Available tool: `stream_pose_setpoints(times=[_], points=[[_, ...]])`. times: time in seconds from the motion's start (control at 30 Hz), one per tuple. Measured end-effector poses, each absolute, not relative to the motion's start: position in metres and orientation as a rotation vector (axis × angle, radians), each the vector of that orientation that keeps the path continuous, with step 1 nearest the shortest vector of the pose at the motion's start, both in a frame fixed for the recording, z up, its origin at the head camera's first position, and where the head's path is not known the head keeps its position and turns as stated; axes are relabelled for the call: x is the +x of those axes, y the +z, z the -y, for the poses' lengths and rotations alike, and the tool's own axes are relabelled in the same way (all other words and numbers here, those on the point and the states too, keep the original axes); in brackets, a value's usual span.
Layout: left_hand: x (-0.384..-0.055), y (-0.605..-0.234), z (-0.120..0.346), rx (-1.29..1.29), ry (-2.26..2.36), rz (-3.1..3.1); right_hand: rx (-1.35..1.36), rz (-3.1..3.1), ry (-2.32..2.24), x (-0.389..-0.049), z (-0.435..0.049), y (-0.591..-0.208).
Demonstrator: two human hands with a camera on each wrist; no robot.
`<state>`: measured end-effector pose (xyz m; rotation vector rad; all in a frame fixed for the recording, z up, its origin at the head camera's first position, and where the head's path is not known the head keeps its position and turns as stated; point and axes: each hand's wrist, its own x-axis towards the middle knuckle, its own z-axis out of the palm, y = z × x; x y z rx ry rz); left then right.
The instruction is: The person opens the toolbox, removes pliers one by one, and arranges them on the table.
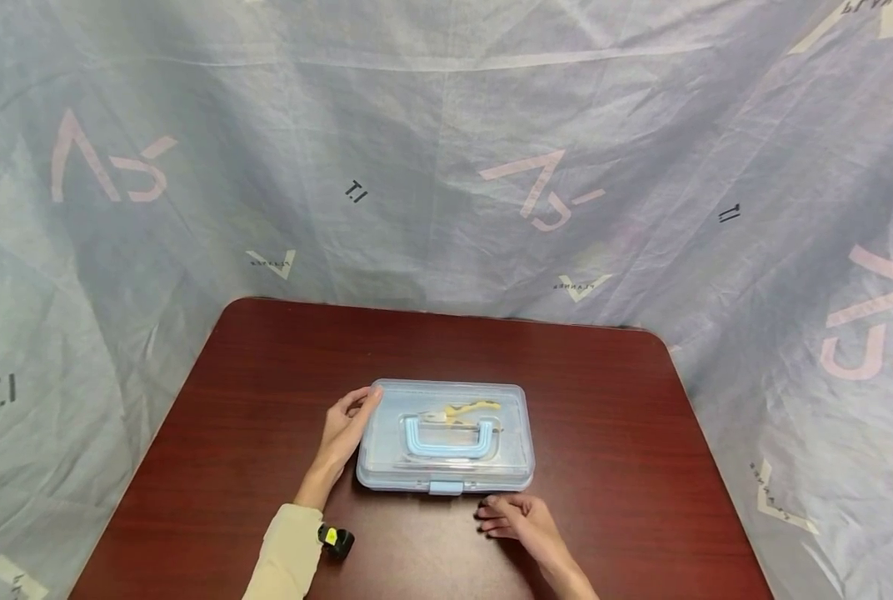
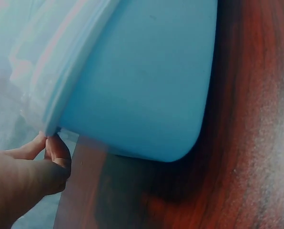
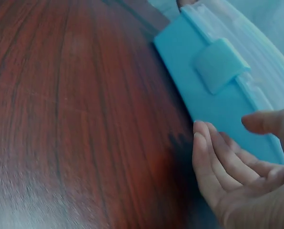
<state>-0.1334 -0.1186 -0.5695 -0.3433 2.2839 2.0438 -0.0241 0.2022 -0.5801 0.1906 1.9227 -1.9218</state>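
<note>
A light blue plastic toolbox (image 1: pixel 446 437) with a clear lid and a folded carry handle (image 1: pixel 449 450) sits on the table. Through the lid shows a pair of yellow-handled pliers (image 1: pixel 461 412). At the box's far left corner, my left hand (image 1: pixel 347 427) grips the lid's rim; its curled fingertips (image 2: pixel 56 150) meet the edge there. My right hand (image 1: pixel 523 525) is by the front side, right of the blue latch (image 3: pixel 220 66). Its fingers are extended and loosely bent, thumb apart, and hold nothing. The latch lies against the front wall.
The dark red wooden table (image 1: pixel 604 400) has rounded far corners. Grey printed cloth (image 1: pixel 431 167) hangs behind it and along both sides. A black wrist device (image 1: pixel 336 540) with a yellow mark is on the left sleeve's cuff.
</note>
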Motion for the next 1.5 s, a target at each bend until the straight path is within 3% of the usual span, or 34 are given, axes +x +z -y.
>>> stream_pose_setpoints(times=[0.4, 0.9, 1.5], points=[[-0.123, -0.575, 0.110, -0.349, 2.083, -2.272, -0.020, -1.600, -1.964, -0.023, -0.181, -0.584], [-0.113, -0.572, 0.099, -0.362, 2.085, -2.294, 0.124, -1.885, -1.938, -0.013, -0.173, -0.588], [-0.097, -0.575, 0.094, -0.390, 2.084, -2.274, 0.072, -1.621, -1.957, -0.007, -0.197, -0.578]])
